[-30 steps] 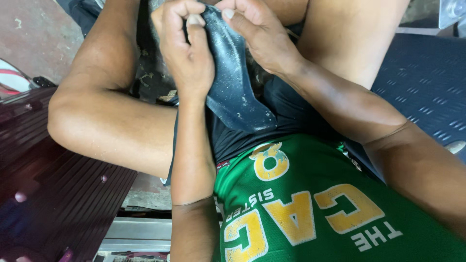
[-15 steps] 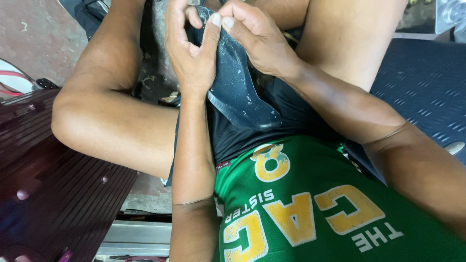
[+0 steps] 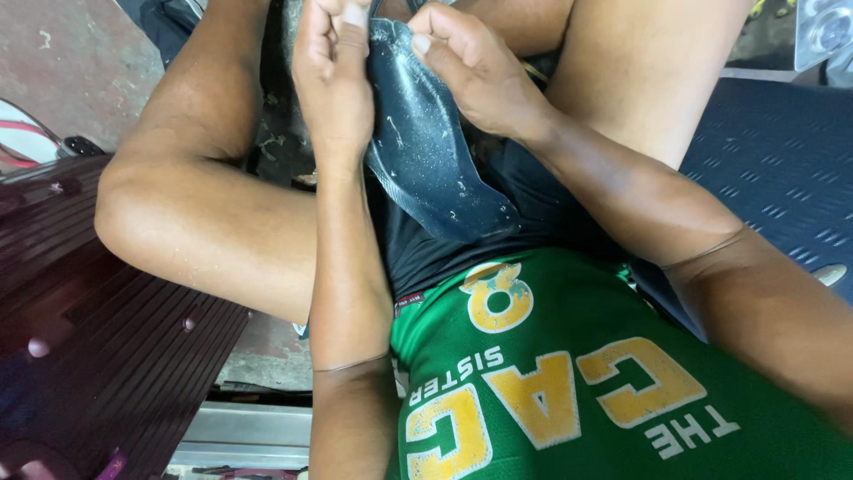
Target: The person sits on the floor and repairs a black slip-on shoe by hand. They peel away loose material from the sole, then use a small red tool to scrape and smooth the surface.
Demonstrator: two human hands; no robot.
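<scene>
A dark blue-grey piece of stiff material (image 3: 431, 156), scuffed with pale specks and curved like a shoe upper, hangs down over my lap. My left hand (image 3: 333, 76) pinches its upper left edge with thumb and fingers. My right hand (image 3: 466, 62) grips the upper right edge just beside it, fingers curled over the rim. Both hands are at the top of the view, between my bare knees. The top of the piece is cut off by the frame edge.
I sit in a green shirt (image 3: 569, 382) with yellow lettering and dark shorts. A dark ribbed wooden bench (image 3: 107, 356) lies at the left, a dark blue perforated mat (image 3: 782, 169) at the right. Reddish concrete floor (image 3: 71, 62) shows at the upper left.
Both hands have shifted upward along the dark piece and closer to the top of the view, with the fingers regripping its upper edge. The piece hangs lower over my lap.
</scene>
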